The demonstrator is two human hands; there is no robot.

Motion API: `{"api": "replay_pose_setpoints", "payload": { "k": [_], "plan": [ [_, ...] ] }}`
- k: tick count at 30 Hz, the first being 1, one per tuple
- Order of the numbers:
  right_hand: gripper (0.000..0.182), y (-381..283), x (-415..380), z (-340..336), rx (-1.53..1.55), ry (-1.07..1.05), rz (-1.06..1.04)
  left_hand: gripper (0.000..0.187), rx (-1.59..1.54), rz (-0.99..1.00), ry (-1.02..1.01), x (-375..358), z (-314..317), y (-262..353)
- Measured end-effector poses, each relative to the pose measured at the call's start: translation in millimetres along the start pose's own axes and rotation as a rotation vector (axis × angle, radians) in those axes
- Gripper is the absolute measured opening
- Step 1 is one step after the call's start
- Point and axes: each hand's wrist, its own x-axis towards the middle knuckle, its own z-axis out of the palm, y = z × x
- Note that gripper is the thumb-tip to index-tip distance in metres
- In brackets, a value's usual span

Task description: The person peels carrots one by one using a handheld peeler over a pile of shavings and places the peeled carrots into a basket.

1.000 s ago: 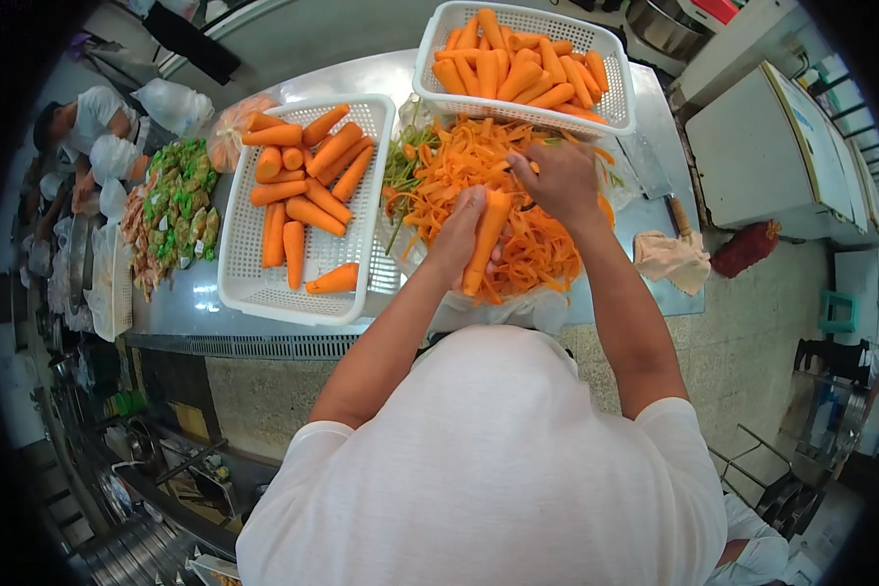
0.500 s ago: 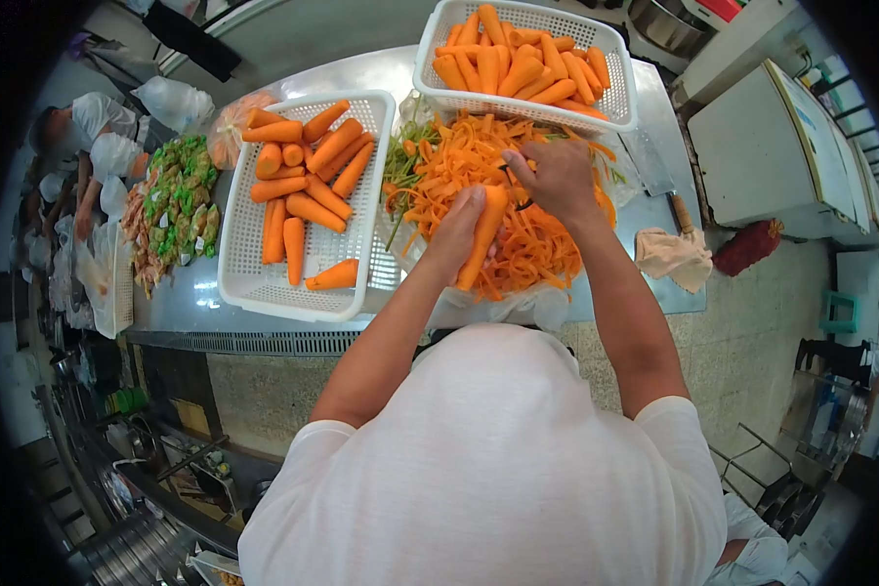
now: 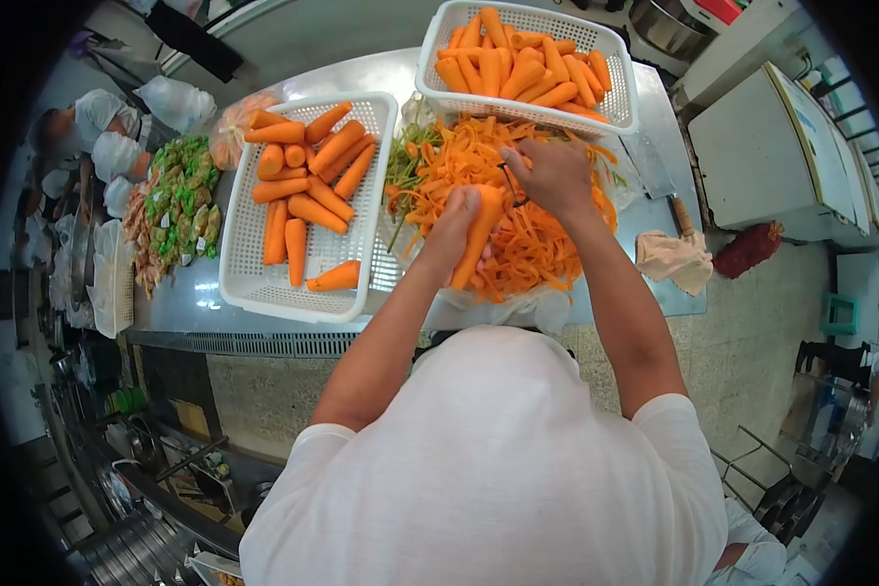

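Observation:
My left hand (image 3: 451,234) is closed around a carrot (image 3: 480,232), which points up and away from me, thick end at the top. In my right hand (image 3: 555,176) is a peeler (image 3: 510,182); only its dark frame shows beside the carrot's upper end, and the handle is hidden in the fingers. Under both hands lies a heap of carrot peels (image 3: 537,249) on a plastic sheet, with green stems (image 3: 400,181) at its left side.
Left of the heap stands a white basket (image 3: 293,307) of carrots; another basket (image 3: 623,109) of carrots is at the back. A cleaver (image 3: 651,168) and a cloth (image 3: 674,256) lie right. Green-wrapped bundles (image 3: 188,190) and a person (image 3: 98,122) are far left.
The carrot and my left hand have shifted slightly left, and the peeler shows a little more apart from the carrot. At far left, a person's arm has drawn back from the plastic-lined basket.

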Motion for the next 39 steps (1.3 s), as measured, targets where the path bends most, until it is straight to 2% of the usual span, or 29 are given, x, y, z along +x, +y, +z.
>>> {"api": "replay_pose_setpoints", "payload": {
  "k": [1, 2, 3, 6, 10, 12, 13, 15, 17, 19, 21, 22, 25, 27, 28, 30, 31, 33, 34, 36, 39],
  "plan": [
    [0.041, -2, 5, -3, 0.002, 0.007, -0.004, 0.041, 0.109, 0.074, 0.034, -5, 4, 1],
    [0.041, -4, 4, -6, 0.148, -0.015, 0.019, 0.041, 0.21, 0.141, 0.075, -10, 7, 0],
    [0.042, -11, -1, -11, 0.294, -0.045, 0.054, 0.041, 0.205, 0.128, 0.081, -13, 7, 0],
    [0.042, -3, 4, -3, 0.207, -0.173, 0.056, 0.041, 0.114, 0.083, 0.028, -7, 8, 3],
    [0.044, -2, 2, -3, 0.265, -0.107, 0.114, 0.038, 0.038, 0.085, -0.006, 1, -1, 5],
    [0.044, -5, 0, 0, 0.31, -0.106, -0.062, 0.038, 0.042, 0.053, -0.013, 1, -1, 2],
    [0.044, 1, -2, 1, 0.304, -0.101, -0.054, 0.038, 0.05, 0.042, -0.012, 2, -4, 0],
    [0.044, 14, 4, 7, 0.191, -0.054, 0.101, 0.038, 0.064, 0.046, -0.007, 3, -2, 3],
    [0.043, -8, 7, -12, 0.3, -0.053, 0.045, 0.039, 0.155, 0.171, 0.039, -6, 7, 1],
    [0.042, -11, 4, -13, 0.398, -0.046, 0.006, 0.04, 0.135, 0.136, 0.031, -4, 5, 4],
    [0.041, -2, 7, -1, 0.14, -0.031, -0.041, 0.041, 0.124, 0.102, 0.007, -5, 9, 4],
    [0.041, 1, 9, -4, 0.14, -0.022, -0.048, 0.041, 0.059, 0.107, -0.009, -6, 9, 6],
    [0.042, -3, 3, -6, 0.297, -0.06, 0.068, 0.046, -0.009, 0.084, -0.004, -5, 3, 8],
    [0.044, -9, 0, -1, 0.314, 0.01, -0.155, 0.058, -0.019, 0.021, 0.034, -4, 6, 7],
    [0.044, -2, -3, 0, 0.309, 0.013, -0.147, 0.058, -0.015, 0.016, 0.027, -6, 4, 4],
    [0.044, 15, 5, 6, 0.231, -0.05, 0.044, 0.048, -0.025, 0.005, -0.026, -4, -7, 5],
    [0.044, 3, 10, -4, 0.237, -0.052, 0.037, 0.048, -0.026, 0.009, -0.019, -4, -2, 10],
    [0.04, -19, 4, -23, 0.451, 0.033, -0.107, 0.048, 0.058, 0.146, 0.085, -12, 11, 8],
    [0.04, -14, 4, -16, 0.45, 0.037, -0.104, 0.048, 0.061, 0.145, 0.082, -8, 9, 8],
    [0.046, -2, 5, -4, 0.316, -0.182, 0.037, 0.046, 0.039, 0.095, 0.025, -3, 5, 8],
    [0.049, 7, 5, -10, 0.298, -0.096, 0.062, 0.051, -0.085, 0.133, -0.066, -9, 8, 10]
  ]
}}
